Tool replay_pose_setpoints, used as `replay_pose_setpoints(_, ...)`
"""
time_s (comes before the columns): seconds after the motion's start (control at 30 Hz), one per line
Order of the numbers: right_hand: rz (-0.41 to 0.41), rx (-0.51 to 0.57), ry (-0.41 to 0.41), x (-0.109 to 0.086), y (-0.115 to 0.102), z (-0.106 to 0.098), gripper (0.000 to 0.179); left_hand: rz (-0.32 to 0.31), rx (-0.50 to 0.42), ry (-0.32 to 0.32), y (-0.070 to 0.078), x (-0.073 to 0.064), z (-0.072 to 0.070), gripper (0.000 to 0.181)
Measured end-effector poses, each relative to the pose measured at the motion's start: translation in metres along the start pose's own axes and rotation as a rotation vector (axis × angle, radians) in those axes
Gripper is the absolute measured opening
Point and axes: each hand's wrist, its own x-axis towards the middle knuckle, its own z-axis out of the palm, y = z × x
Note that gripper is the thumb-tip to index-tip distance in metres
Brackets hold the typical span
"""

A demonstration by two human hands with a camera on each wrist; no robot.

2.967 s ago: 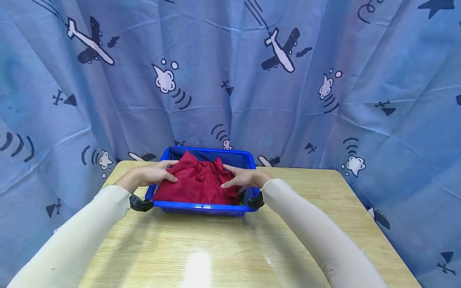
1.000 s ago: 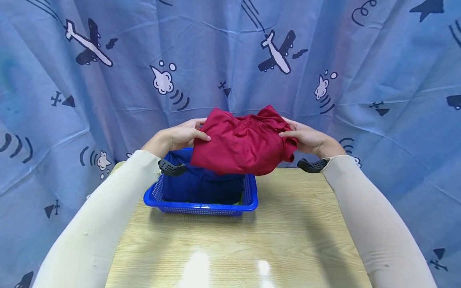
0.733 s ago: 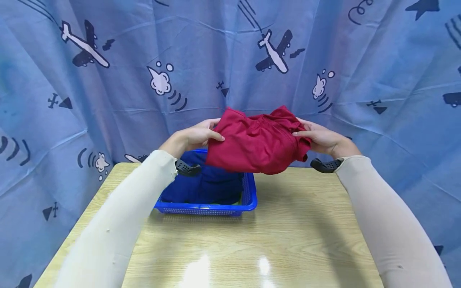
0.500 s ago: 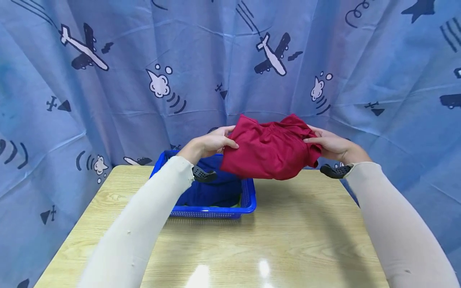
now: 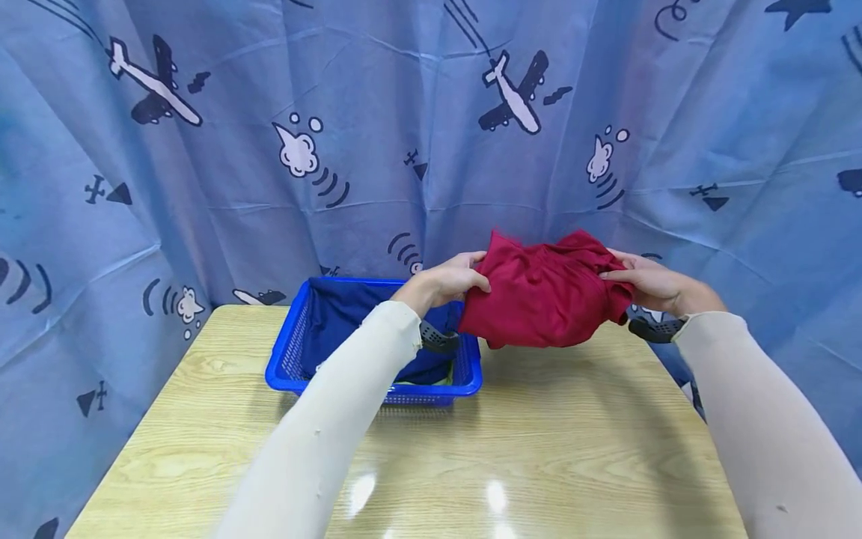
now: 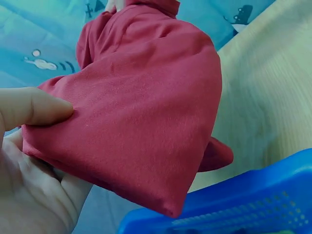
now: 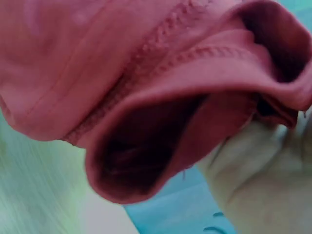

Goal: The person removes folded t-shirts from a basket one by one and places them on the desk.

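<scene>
A dark red folded garment [image 5: 545, 296] hangs in the air over the right part of the table, held between both hands. My left hand [image 5: 450, 281] pinches its left edge, thumb on top and fingers beneath, as the left wrist view shows with the cloth [image 6: 136, 107] sloping away from the thumb. My right hand [image 5: 653, 284] grips the bunched right end. Up close in the right wrist view, stitched seams and open folds of the garment [image 7: 161, 112] show, with part of the hand below them. What kind of garment it is I cannot tell.
A blue plastic basket [image 5: 286, 359] stands at the back of the wooden table [image 5: 539, 449], left of the garment. Dark blue cloth [image 5: 340, 307] lies inside, with a bit of yellow-green at the front. A blue patterned curtain [image 5: 377, 150] hangs behind.
Both hands gripped the red garment in the basket, lifted it out and carried it to the right. In the last half second it moved further right and slightly lower, uncovering more of the basket.
</scene>
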Motion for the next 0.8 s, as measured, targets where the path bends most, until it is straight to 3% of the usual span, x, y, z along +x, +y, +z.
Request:
replay_pose_setpoints(0.17,0.06,-0.026,-0.002,0.0,0.019,-0.004,0.067,-0.055,-0.008,0.006,-0.017,0.009,0.007,0.079)
replay_pose_setpoints(0.37,0.089,-0.057,-0.005,-0.002,0.029,-0.005,0.073,-0.074,0.016,0.007,-0.023,0.012,0.011,0.079)
replay_pose_setpoints(0.53,0.017,-0.02,0.006,0.001,0.033,-0.009,0.073,-0.021,-0.015,0.096,-0.027,0.022,0.018,0.076)
replay_pose_setpoints(0.67,-0.059,0.045,0.015,0.007,0.048,-0.012,0.073,-0.006,-0.024,0.181,-0.041,0.033,0.024,0.074)
replay_pose_setpoints(0.8,-0.035,0.053,0.003,0.012,0.071,-0.01,0.073,-0.033,0.036,0.219,-0.055,0.038,0.024,0.073)
